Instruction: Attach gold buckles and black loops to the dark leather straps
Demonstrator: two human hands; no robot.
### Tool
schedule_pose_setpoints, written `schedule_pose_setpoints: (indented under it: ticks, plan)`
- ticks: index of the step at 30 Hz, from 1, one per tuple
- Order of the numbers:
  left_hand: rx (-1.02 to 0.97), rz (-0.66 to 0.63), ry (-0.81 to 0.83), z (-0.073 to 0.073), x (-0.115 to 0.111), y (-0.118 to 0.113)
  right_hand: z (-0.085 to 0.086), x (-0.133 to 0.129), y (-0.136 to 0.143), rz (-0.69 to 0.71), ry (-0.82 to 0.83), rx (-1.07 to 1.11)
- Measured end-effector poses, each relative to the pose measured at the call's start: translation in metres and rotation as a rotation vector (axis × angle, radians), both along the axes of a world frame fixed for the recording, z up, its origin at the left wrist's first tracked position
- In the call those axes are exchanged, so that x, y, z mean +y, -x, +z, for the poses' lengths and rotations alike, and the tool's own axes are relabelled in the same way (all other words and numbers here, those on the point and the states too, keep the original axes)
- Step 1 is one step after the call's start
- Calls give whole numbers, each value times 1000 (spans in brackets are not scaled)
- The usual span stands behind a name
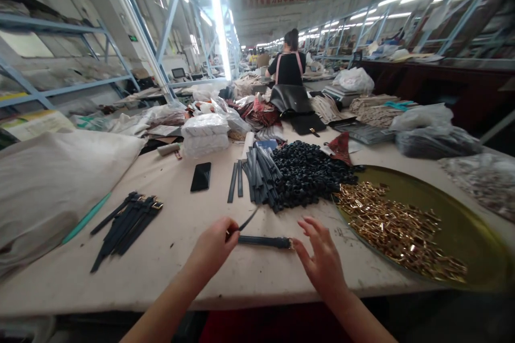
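Observation:
Near the front of the table, my left hand [217, 238] is closed in a pinch on the left end of a dark strap [263, 241]. A thin loose end angles up from the same fingers. At the strap's right end is a small gold buckle [290, 243]. My right hand [319, 254] is beside that buckle, its fingers apart; whether a fingertip touches it I cannot tell. Beyond the hands lie flat dark strips [257, 174] and a heap of small black loops [306, 174]. A round gold tray [454, 209] on the right carries a pile of gold buckles [398, 230].
Several buckled straps [126, 225] lie stacked at left, near a white cloth sheet [60, 171]. A phone [200, 177] sits behind the left hand. Plastic-wrapped packs [205, 134] and a black leather piece [293, 101] stand farther back, before a seated person [287, 67].

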State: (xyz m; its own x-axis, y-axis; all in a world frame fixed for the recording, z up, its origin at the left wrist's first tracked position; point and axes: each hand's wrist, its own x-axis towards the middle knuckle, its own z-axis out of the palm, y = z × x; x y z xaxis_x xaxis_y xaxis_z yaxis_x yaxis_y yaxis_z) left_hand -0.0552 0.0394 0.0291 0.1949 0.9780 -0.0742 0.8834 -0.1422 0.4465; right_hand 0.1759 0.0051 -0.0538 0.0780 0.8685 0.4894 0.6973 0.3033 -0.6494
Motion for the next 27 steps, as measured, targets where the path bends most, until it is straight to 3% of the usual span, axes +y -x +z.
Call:
schedule_pose_setpoints:
  ticks: [2,5,8,10,12,13,16,17,20,22,27]
  plan:
    - [-188,-91,-13,17,-14,-3,15,-1,1,72,1,-82]
    - [-529,-25,51,30,-25,-11,36,-9,12,249,111,-109]
    - [-845,42,192,24,-28,-28,50,-22,27,435,252,69]
    - [-923,7,293,15,-28,-40,54,-26,32,582,325,146]
    - [-935,4,387,8,-27,-48,51,-18,25,627,365,95]
    - [-935,23,430,5,-27,-51,48,-9,18,567,365,18]
    - [-924,83,572,1,-27,-54,32,33,-15,106,281,-281]
    - [-917,99,610,0,-28,-56,25,49,-26,39,269,-324]
    - [-925,158,688,-4,-31,-60,7,86,-48,-22,271,-402]
    - [-940,198,712,-7,-33,-61,-2,97,-54,-34,281,-437]
    - [-931,223,766,-12,-33,-60,-11,86,-60,-68,285,-473]
